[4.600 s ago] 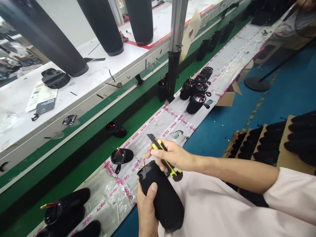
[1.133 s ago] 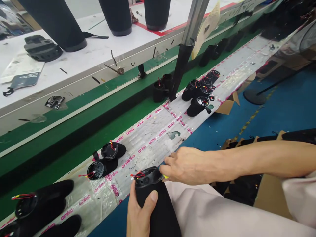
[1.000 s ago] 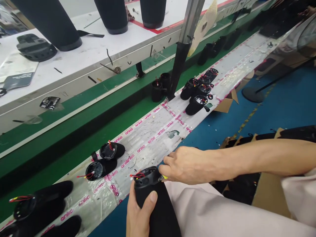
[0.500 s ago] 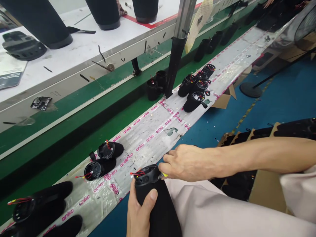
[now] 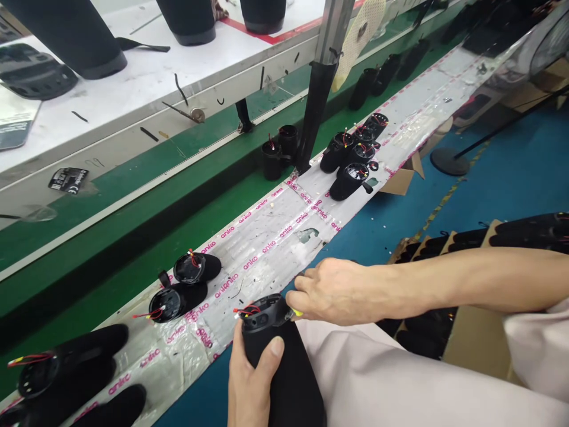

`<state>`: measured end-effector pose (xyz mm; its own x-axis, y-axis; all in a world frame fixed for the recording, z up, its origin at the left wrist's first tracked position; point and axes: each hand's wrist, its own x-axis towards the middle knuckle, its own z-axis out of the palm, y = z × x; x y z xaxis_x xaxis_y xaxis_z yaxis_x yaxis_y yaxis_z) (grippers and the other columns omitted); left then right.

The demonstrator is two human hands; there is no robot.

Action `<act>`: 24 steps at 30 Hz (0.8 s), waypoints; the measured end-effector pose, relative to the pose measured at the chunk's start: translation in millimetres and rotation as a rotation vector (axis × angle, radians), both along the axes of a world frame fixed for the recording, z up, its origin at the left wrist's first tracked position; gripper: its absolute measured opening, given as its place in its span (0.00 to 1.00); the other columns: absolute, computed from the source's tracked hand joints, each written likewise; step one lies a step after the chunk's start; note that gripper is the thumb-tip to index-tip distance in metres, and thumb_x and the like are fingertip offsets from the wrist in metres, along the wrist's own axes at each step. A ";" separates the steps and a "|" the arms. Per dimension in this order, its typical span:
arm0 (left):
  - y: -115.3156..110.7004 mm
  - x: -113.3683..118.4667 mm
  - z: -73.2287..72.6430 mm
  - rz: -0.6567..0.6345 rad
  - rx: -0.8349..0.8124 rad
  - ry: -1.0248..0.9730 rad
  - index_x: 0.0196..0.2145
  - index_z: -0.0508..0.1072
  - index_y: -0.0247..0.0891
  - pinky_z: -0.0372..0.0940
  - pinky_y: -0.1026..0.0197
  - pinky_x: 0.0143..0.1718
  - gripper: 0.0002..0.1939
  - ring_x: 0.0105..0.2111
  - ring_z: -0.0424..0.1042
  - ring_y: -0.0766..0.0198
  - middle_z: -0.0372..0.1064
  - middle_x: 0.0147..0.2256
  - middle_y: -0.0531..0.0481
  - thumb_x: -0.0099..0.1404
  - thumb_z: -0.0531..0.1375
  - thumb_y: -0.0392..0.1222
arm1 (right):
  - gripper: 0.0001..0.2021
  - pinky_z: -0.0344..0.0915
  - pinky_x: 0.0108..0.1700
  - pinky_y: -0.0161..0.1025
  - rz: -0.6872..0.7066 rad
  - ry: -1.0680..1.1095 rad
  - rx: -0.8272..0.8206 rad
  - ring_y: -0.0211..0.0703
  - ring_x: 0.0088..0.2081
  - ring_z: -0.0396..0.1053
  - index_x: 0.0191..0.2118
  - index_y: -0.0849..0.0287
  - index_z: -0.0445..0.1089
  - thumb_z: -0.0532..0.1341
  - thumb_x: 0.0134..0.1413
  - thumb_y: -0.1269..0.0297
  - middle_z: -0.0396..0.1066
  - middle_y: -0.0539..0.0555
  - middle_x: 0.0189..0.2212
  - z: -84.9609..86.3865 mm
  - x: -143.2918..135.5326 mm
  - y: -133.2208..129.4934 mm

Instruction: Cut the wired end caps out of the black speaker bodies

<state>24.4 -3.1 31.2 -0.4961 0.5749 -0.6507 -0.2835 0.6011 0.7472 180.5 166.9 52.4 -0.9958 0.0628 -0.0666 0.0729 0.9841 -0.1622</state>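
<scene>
A black cylindrical housing (image 5: 291, 373) stands tilted in front of me, its open top end up, with thin red wires (image 5: 249, 309) sticking out. Wrapped round its upper body is my left hand (image 5: 255, 376), thumb on the near side. My right hand (image 5: 322, 292) is closed at the right edge of the open end, holding a small tool with a yellow part (image 5: 297, 312). Most of that tool is hidden by the fingers. Similar housings with red wires (image 5: 178, 296) lie on the belt just left of my hands.
The long tape-covered belt (image 5: 249, 243) runs from lower left to upper right, with more housings (image 5: 351, 169) farther along. A white shelf (image 5: 133, 77) with a metal post (image 5: 322, 89) is at upper left. Cardboard boxes (image 5: 480, 332) are at right, near a stand base (image 5: 451, 161).
The view has shifted slightly, so the shelf and left-side housings sit a little farther left. Both hands keep nearly the same hold on the housing and tool.
</scene>
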 end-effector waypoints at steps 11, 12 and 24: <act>-10.8 2.5 -3.3 -0.122 -0.165 0.217 0.69 0.56 0.34 0.46 0.39 0.71 0.49 0.70 0.53 0.40 0.57 0.68 0.32 0.57 0.64 0.61 | 0.11 0.37 0.22 0.41 -0.001 -0.181 -0.076 0.40 0.22 0.64 0.43 0.59 0.65 0.52 0.75 0.59 0.70 0.52 0.29 12.1 -4.1 -1.2; -11.8 4.5 -2.4 -0.115 -0.178 0.226 0.69 0.55 0.34 0.45 0.40 0.71 0.50 0.71 0.51 0.40 0.55 0.69 0.33 0.57 0.65 0.62 | 0.12 0.38 0.22 0.41 0.003 -0.213 -0.085 0.41 0.23 0.65 0.43 0.59 0.65 0.51 0.76 0.58 0.70 0.52 0.29 15.5 -5.1 -1.4; -19.7 9.5 -14.1 0.024 -0.101 0.237 0.65 0.63 0.43 0.50 0.43 0.70 0.47 0.71 0.52 0.40 0.64 0.66 0.39 0.51 0.73 0.55 | 0.10 0.43 0.22 0.43 0.057 -0.236 -0.007 0.44 0.27 0.70 0.45 0.65 0.66 0.59 0.58 0.77 0.71 0.56 0.32 20.1 -4.5 -15.3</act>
<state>33.8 -22.9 17.1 -0.6544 0.4990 -0.5681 -0.1229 0.6712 0.7310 176.0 151.5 72.5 -0.9547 0.0057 -0.2977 0.0539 0.9866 -0.1540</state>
